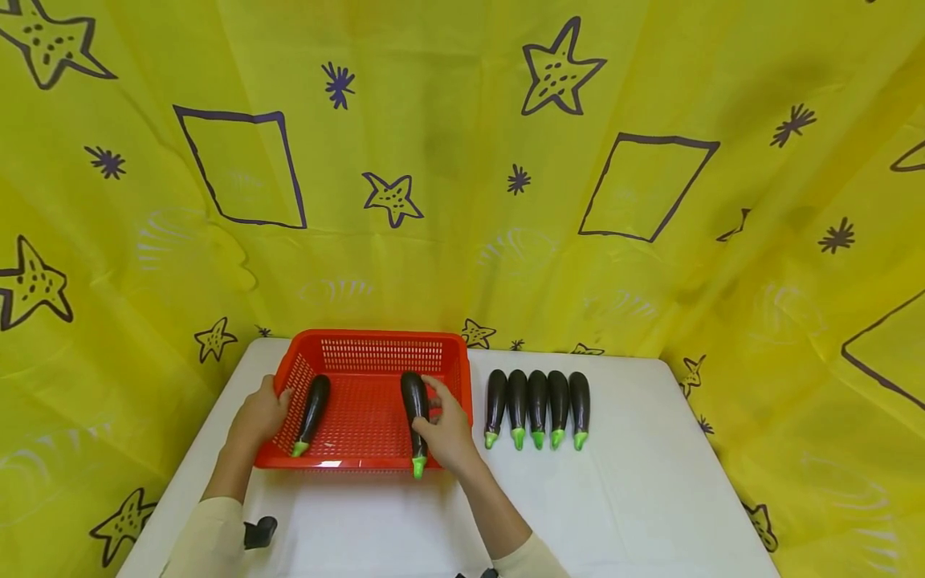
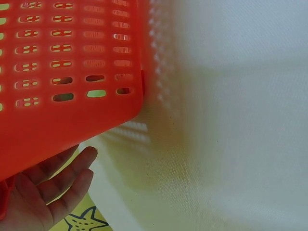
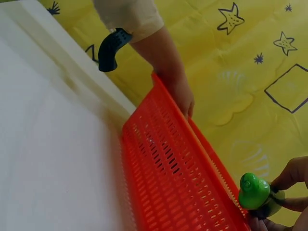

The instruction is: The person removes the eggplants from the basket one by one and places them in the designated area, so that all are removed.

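Observation:
A red plastic basket (image 1: 364, 463) with slotted walls stands on the table. My left hand (image 1: 258, 416) grips its left rim, thumb over the edge and fingers (image 2: 72, 180) along the outside in the left wrist view. Inside, on the left, lies a dark eggplant (image 1: 313, 411) with a green stem. Over the basket's right part, my right hand (image 1: 450, 433) pinches another eggplant (image 1: 415, 399) between thumb and fingers, its stem end toward me above the front rim. That green stem (image 3: 254, 191) shows close up in the right wrist view.
Several more eggplants (image 1: 537, 404) lie side by side in a row on the white table (image 1: 650, 482), right of the basket. A yellow curtain (image 1: 448, 265) with drawn stars surrounds the table at the back and sides.

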The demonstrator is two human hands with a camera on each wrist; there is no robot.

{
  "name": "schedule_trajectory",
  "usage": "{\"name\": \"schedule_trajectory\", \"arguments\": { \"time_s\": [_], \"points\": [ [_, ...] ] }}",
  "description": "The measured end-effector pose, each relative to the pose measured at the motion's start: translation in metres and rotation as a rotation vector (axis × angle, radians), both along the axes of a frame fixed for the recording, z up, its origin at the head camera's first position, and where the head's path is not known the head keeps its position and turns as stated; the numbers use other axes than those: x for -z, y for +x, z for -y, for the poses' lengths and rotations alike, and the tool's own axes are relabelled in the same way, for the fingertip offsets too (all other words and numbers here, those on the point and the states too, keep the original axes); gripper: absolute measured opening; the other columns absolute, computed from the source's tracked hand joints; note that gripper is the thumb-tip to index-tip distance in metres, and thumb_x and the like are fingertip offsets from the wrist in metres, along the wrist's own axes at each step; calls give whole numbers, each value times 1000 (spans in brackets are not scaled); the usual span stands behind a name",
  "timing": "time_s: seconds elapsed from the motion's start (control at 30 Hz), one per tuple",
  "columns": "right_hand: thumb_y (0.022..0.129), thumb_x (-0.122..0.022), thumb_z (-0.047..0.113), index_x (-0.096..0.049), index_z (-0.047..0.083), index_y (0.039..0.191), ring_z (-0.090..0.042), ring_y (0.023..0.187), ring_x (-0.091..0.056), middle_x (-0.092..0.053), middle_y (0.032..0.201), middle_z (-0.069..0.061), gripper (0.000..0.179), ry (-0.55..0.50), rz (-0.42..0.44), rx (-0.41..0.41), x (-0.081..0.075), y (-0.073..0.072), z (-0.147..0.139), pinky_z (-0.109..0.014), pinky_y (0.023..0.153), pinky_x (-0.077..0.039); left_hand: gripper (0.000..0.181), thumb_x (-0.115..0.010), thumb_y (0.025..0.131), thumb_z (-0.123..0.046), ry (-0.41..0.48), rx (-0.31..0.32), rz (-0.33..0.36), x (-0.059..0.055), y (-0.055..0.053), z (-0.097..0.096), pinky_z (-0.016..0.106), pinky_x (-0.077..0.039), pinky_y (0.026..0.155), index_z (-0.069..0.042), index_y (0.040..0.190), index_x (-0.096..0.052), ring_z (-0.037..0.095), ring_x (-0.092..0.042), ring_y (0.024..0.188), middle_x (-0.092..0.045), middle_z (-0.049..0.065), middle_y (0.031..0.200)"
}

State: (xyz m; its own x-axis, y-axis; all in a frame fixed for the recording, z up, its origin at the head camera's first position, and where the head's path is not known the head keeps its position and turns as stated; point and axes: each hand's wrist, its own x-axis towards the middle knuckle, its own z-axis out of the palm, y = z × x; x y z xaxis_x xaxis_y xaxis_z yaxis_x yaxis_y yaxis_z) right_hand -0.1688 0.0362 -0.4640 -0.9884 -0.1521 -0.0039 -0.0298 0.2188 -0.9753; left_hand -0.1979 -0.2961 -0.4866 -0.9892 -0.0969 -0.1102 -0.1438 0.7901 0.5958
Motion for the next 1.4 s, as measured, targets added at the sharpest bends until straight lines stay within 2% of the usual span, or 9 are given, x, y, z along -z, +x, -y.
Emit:
{"name": "schedule_trajectory", "arguments": {
  "time_s": [0.17,0.3,0.6,0.77,0.93,1.13,1.4],
  "points": [
    [90,-65,-3,-49,19,155,-25,86,-58,-57,119,-17,71,-46,16,-22,0,8,-4,-35,69,-56,41,-43,111,-20,1,-2,-4,0,0,1,58,-52,72,15,130,-34,40,-63,80,-60,31,94],
    [91,-65,-3,-49,20,156,-26,87,-56,-56,123,-19,71,-79,33,-3,-3,16,-11,-35,69,-55,40,-43,111,-21,5,-2,-7,2,0,1,58,-52,72,14,130,-35,41,-63,81,-60,31,94],
    [93,-64,-4,-46,16,158,-28,95,-52,-55,128,-19,71,-116,10,34,-10,30,-31,-37,69,-55,39,-43,111,-20,0,0,-7,1,0,0,58,-52,71,14,128,-36,40,-63,80,-60,30,94],
    [93,-63,-5,-46,17,158,-29,96,-52,-54,131,-20,71,-114,-2,64,-9,37,-43,-34,65,-54,40,-43,111,-20,-1,2,-11,-1,0,-1,59,-52,72,14,129,-35,41,-63,81,-60,31,94],
    [92,-63,-5,-47,18,157,-30,99,-53,-56,130,-21,71,-80,-25,77,-7,41,-55,-37,71,-54,39,-43,111,-21,-1,-3,-5,0,0,1,57,-52,72,14,128,-35,40,-63,80,-60,30,93],
    [92,-63,-6,-46,18,158,-32,101,-54,-55,127,-22,72,-65,-39,91,-5,46,-68,-39,72,-56,39,-43,110,-21,3,-2,5,0,1,1,53,-52,70,13,127,-35,37,-61,78,-59,27,92],
    [92,-63,-7,-47,20,157,-32,100,-57,-55,130,-23,72,-49,-29,142,4,59,-83,-38,69,-59,36,-44,110,-20,-5,1,-16,1,0,0,58,-52,71,12,123,-37,40,-63,79,-60,30,92]
  ]
}}
